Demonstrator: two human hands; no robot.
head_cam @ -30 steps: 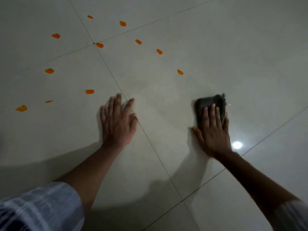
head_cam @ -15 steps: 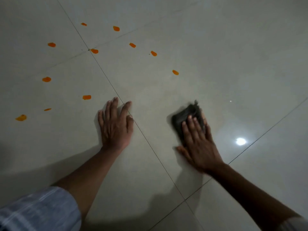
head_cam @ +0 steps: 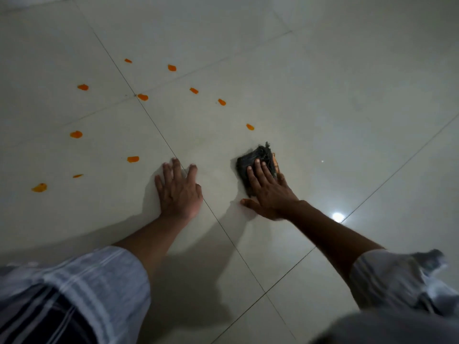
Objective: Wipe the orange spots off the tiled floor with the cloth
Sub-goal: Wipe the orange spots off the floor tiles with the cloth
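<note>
My right hand [head_cam: 269, 192] presses a dark folded cloth [head_cam: 250, 158] flat onto the pale tiled floor [head_cam: 335, 108], fingers spread over it. The cloth's far edge shows an orange smear. Nearest to it is an orange spot [head_cam: 249, 126], a short way beyond the cloth. Several more orange spots lie scattered to the far left, among them one [head_cam: 133, 159] just left of my left hand [head_cam: 177, 192] and one [head_cam: 39, 187] near the left edge. My left hand rests flat on the floor with fingers apart, holding nothing.
Dark grout lines [head_cam: 154, 125] cross the floor diagonally. A bright lamp reflection [head_cam: 337, 216] glints on the tile right of my right forearm. My striped sleeves fill the lower corners.
The cloth under my right hand slid left and nearer, then pushed forward again toward the closest spot. My left hand stayed planted. The view pulled back.
</note>
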